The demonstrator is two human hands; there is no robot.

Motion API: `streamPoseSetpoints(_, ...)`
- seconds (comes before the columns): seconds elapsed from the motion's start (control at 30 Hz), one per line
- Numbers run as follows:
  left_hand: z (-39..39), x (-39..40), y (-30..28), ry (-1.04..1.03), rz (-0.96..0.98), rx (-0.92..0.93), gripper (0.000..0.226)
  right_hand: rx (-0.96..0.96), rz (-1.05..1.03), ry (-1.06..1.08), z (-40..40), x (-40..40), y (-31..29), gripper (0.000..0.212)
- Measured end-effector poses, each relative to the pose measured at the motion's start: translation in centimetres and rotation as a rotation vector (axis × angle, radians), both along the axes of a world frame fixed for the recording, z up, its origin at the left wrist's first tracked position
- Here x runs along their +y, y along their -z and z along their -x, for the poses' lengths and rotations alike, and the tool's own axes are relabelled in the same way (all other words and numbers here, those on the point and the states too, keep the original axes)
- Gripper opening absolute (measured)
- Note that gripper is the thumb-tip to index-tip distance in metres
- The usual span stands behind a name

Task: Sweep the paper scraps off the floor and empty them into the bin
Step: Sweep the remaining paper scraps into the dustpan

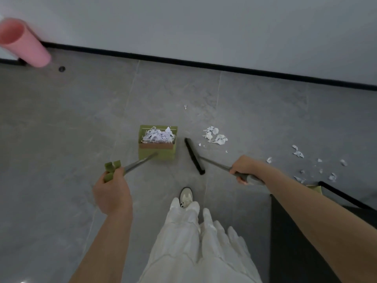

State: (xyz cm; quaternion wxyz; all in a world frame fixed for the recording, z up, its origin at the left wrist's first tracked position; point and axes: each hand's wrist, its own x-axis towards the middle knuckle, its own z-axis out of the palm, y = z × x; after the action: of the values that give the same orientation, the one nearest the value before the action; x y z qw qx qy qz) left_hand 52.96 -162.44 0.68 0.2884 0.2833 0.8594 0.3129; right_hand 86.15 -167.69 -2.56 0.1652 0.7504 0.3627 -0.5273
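One green dustpan (157, 149) stands on the grey floor (61, 129), ahead of the left hand (111, 190) and between the two hands. It holds a heap of white paper scraps (158, 135) piled against its far wall; the count inside cannot be told. The left hand is curled round the green grip at the top of the dustpan's metal handle (138, 162).

The right hand (243, 168) is wrapped round the grey handle of one broom (194, 156); its black brush head lies just beside the dustpan, on the right-hand side, not touching it.

Loose scraps on the floor (215, 135): one cluster just beyond the brush head, ahead of the right hand; one single piece farther out; roughly ten small pieces scattered to the right of the right hand.

One pink bin (24, 43) stands far ahead and to the left of the left hand, by the wall; its contents are not visible.

The hands are well apart, each holding its own tool
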Motion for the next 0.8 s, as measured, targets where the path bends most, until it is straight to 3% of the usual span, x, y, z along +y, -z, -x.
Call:
streamPoseSetpoints(0.07,-0.2,2.2,0.1,0.03,-0.003,0.003,0.036,-0.029,-0.041,0.148,-0.7,1.0,-0.5,0.025)
streamPoseSetpoints(0.23,-1.5,6.0,-0.1,0.081,-0.003,-0.011,0.04,-0.112,0.012,0.163,-0.2,3.0,-1.2,0.042)
streamPoseSetpoints(0.37,-3.0,8.1,-0.6,0.127,0.002,-0.022,0.036,-0.164,0.038,0.274,-1.2,3.1,-0.8,0.038)
streamPoseSetpoints(0.5,-5.3,9.7,-1.1,0.173,0.017,-0.006,0.039,-0.134,-0.067,0.473,-1.6,4.2,-0.2,0.039)
streamPoseSetpoints(0.63,-8.0,11.0,-1.4,0.212,0.018,0.01,0.035,-0.101,-0.074,0.506,-3.7,4.3,-0.4,0.036)
streamPoseSetpoints(0.8,-12.0,11.7,-1.7,0.317,0.013,0.025,0.03,-0.047,-0.104,0.774,-7.9,2.0,-0.2,0.042)
